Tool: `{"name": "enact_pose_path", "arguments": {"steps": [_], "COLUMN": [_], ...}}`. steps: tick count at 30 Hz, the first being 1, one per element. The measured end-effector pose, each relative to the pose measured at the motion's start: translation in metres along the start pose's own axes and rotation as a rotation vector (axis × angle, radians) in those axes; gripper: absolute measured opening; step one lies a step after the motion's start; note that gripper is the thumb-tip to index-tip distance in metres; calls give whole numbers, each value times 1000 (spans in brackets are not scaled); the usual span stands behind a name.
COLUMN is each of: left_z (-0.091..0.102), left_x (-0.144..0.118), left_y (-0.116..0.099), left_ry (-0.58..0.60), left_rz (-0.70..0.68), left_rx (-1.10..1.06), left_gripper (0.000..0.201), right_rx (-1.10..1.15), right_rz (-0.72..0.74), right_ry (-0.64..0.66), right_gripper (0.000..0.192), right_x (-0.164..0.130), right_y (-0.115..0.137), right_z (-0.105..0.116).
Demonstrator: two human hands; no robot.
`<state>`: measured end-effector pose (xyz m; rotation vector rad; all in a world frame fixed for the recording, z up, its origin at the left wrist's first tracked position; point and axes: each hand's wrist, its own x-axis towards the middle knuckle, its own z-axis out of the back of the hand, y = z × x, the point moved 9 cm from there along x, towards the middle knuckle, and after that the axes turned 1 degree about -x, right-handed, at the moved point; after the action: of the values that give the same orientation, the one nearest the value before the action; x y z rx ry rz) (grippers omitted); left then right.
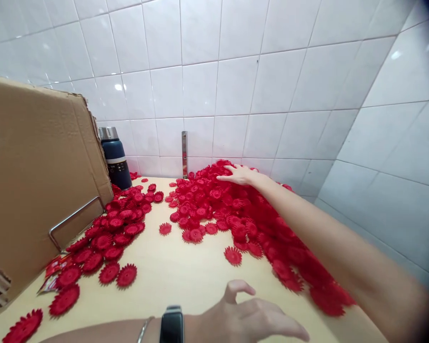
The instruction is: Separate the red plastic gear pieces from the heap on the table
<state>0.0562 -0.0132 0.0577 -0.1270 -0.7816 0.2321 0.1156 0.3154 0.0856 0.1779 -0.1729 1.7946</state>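
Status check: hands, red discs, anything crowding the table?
Right hand open, flat on the red disc pile by the wall. Left hand open over bare table, grip empty. Cardboard box and flask crowd the left side.

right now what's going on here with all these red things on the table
A person is working at a wooden table in a tiled corner, among many red toothed plastic discs. Their right hand reaches far out, resting flat on top of the big pile by the wall. The left hand, with a dark wristband, hovers open near the table's front edge, holding nothing. A cardboard box and a dark flask stand at the left.
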Motion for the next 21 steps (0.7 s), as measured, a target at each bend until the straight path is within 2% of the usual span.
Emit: {"name": "enact_pose_path", "arguments": {"steps": [3, 5, 8, 10, 12, 14, 15, 18, 21], "left_z": [5, 7, 5, -1, -8, -9, -15, -18, -5], "left_x": [2, 2, 0, -3, -7, -13, -15, -18, -12], "left_y": [-7, -9, -13, -12, -9, -5, -4, -2, -9], "left_ry": [27, 29, 46, 76, 55, -79, -74, -95, -73], "left_rz": [-40, -51, -80, -92, -95, -102, -116, -111, -94], "left_rx": [33, 54, 84, 94, 98, 88, 84, 78, 75], "left_gripper": [20, 24, 23, 21, 19, 16, 15, 16, 15], "right_rx": [-23, -37, -39, -27, -19, -20, -26, -69, -126], "right_rz": [45, 90, 251, 444, 673, 883, 963, 1086, 1069], "right_ry": [-28, -73, -142, -142, -120, -87, -73, -44, -40], "right_gripper": [29, 28, 28, 28, 34, 33, 31, 24, 23], "right_x": [-3, -7, -26, -50, -85, -121, -136, -160, -154], "right_y": [6, 18, 61, 108, 160, 206, 223, 247, 232], "right_z": [25, 41, 54, 48, 35, 18, 9, -11, -22]}}
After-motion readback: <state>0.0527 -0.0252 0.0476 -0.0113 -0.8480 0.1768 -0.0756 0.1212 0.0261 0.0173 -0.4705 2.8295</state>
